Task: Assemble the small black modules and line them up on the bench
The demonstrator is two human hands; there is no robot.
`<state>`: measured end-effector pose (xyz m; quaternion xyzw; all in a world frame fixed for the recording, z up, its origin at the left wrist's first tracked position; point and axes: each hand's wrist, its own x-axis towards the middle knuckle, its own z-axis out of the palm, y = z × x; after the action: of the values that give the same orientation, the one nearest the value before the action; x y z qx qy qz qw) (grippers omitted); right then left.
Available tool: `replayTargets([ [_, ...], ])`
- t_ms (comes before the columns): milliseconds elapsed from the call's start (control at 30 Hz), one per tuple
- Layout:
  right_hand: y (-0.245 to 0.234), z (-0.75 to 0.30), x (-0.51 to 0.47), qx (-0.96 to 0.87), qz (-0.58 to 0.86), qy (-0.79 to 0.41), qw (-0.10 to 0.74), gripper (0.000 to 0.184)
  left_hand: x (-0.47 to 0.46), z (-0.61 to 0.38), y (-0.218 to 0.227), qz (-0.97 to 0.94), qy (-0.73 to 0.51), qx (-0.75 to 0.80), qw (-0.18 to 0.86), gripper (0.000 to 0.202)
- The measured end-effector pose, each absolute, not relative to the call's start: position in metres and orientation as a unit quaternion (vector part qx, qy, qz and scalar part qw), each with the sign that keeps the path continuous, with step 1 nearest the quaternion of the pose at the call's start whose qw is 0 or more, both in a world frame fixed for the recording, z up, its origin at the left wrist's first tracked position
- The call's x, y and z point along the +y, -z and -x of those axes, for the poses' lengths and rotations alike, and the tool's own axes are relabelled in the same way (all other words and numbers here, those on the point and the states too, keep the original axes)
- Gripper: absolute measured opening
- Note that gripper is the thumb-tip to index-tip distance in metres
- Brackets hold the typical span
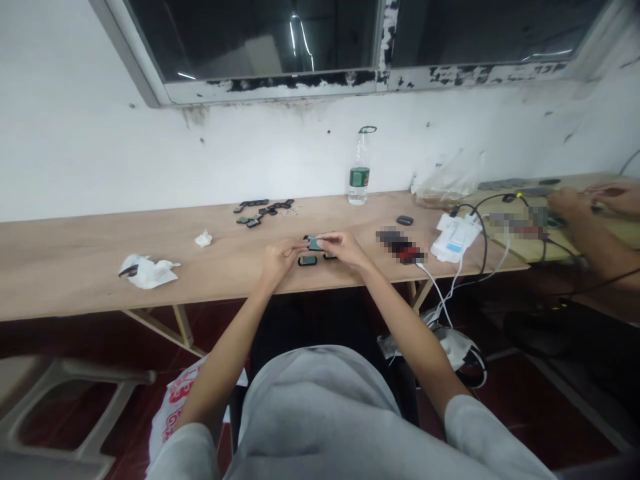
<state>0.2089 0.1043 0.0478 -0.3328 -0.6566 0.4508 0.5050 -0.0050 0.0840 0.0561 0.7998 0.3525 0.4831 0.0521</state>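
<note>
Both my hands meet over the middle of a long wooden table (75, 260). My left hand (281, 257) and my right hand (341, 245) pinch a small dark rectangular part with a teal face (315, 244) between their fingertips, just above the tabletop. A second such part (307, 261) lies flat on the table under my left fingers, and another peeks out beneath my right hand (329, 255). A cluster of several similar small dark parts (263, 211) lies farther back on the table.
A clear plastic bottle (359, 170) stands by the wall. Crumpled white wrappers (147, 271) lie at the left. A white power strip with cables (454, 239) sits to the right. Another person's hands (585, 200) work at the far right. A grey chair (55, 407) stands lower left.
</note>
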Motion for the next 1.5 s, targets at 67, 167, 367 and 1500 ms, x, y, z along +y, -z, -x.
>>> replayTargets([
  [67,-0.046,-0.210,0.105,-0.658,0.332,-0.453,0.501,0.040,0.084,0.003,-0.058,-0.796,-0.495,0.343,0.067,0.021],
  [167,-0.046,-0.210,0.105,-0.659,0.326,-0.458,0.500,0.037,0.085,0.006,-0.063,-0.809,-0.485,0.321,0.087,0.018],
  [367,-0.050,-0.202,0.100,-0.644,0.329,-0.476,0.500,0.031,0.088,0.017,-0.068,-0.861,-0.430,0.269,0.046,0.020],
  [1500,-0.056,-0.209,0.101,-0.744,0.410,-0.266,0.456,0.019,0.103,0.004,-0.035,-0.792,-0.444,0.378,0.180,0.031],
])
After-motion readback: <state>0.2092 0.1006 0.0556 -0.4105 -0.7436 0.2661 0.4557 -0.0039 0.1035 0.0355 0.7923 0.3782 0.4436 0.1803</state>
